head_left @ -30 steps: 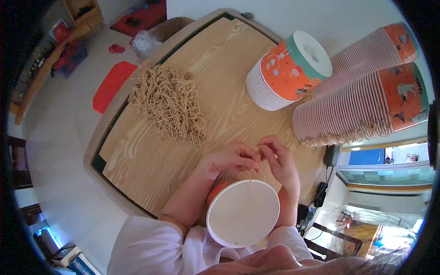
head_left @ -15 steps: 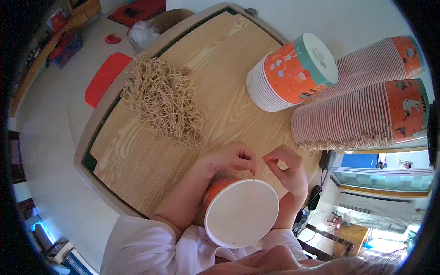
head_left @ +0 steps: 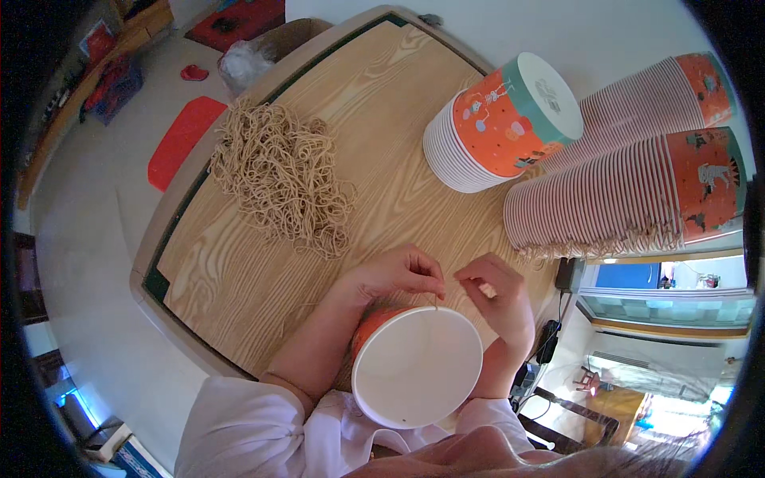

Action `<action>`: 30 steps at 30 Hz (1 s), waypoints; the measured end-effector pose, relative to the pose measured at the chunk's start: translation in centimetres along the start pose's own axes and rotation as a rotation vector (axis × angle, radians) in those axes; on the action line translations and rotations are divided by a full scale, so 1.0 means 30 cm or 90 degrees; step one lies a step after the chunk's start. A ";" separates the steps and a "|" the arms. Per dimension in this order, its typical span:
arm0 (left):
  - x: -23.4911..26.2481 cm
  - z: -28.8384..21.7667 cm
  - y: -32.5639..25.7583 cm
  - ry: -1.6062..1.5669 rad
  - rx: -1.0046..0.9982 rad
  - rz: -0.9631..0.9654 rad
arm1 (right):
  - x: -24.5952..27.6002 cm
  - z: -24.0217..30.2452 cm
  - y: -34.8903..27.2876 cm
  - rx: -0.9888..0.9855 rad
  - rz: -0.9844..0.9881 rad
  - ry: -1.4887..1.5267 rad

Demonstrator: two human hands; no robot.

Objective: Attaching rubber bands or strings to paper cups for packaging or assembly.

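Note:
A white-lined paper bucket [head_left: 418,366] with an orange outside rests tilted against my body between my forearms, its mouth facing up. At its far rim a short tan string [head_left: 436,303] stands up. My left hand [head_left: 402,272] pinches this string between thumb and forefinger, just above the rim. My right hand [head_left: 496,293] hovers to the right, past the rim, with thumb and forefinger pressed together. Whatever may be between those fingertips is too small to make out. Beyond the left hand lies a loose tangled pile of tan string [head_left: 283,175] on the wooden table.
An upright stack of upside-down orange and green buckets [head_left: 502,127] stands at the far right. Two long nested stacks lie beside it; the nearer stack [head_left: 598,195] has tan string ends along its lower side. A red stool [head_left: 183,143] stands left of the table [head_left: 382,103].
Both hands keep nearly the same pinching pose at the bucket's far rim. The left fingertips and the bucket have shifted very slightly; otherwise the view itself moved a little.

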State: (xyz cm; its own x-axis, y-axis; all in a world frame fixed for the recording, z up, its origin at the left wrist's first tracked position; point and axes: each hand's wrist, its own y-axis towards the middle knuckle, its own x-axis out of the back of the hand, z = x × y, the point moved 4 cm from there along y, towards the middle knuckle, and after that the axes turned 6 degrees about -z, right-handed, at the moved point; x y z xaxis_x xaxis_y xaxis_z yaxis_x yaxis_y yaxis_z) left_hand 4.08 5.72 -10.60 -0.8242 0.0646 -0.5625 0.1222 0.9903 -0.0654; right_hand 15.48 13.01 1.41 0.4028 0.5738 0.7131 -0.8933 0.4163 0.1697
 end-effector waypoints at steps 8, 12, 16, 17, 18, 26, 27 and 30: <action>0.010 0.002 0.005 -0.005 -0.007 -0.007 | 0.056 0.051 0.010 0.053 -0.126 -0.059; -0.002 -0.009 0.001 -0.010 -0.025 -0.004 | -0.012 0.032 0.014 0.032 -0.020 0.007; 0.002 -0.008 0.003 -0.002 -0.017 -0.023 | -0.014 0.008 0.001 -0.001 -0.015 0.013; 0.004 -0.006 0.005 0.000 -0.019 -0.015 | -0.004 0.004 -0.001 -0.006 -0.031 -0.004; 0.009 -0.001 0.004 0.000 -0.020 -0.017 | 0.004 -0.001 -0.001 -0.013 -0.047 -0.021; 0.014 -0.013 0.001 -0.026 -0.023 -0.020 | 0.057 0.001 -0.004 -0.046 -0.110 -0.066; 0.014 -0.014 0.001 -0.026 -0.024 -0.020 | 0.055 -0.002 -0.005 -0.031 -0.106 -0.071; 0.017 -0.012 0.003 -0.036 -0.038 -0.007 | 0.039 -0.042 -0.025 -0.087 -0.105 -0.062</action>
State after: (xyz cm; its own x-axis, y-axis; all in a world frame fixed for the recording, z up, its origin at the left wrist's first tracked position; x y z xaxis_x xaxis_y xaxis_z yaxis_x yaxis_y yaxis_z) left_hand 3.47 5.89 -10.59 -0.7929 0.0487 -0.6074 0.0789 0.9966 -0.0230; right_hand 16.88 14.26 1.25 0.5144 0.4215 0.7468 -0.7788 0.5943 0.2010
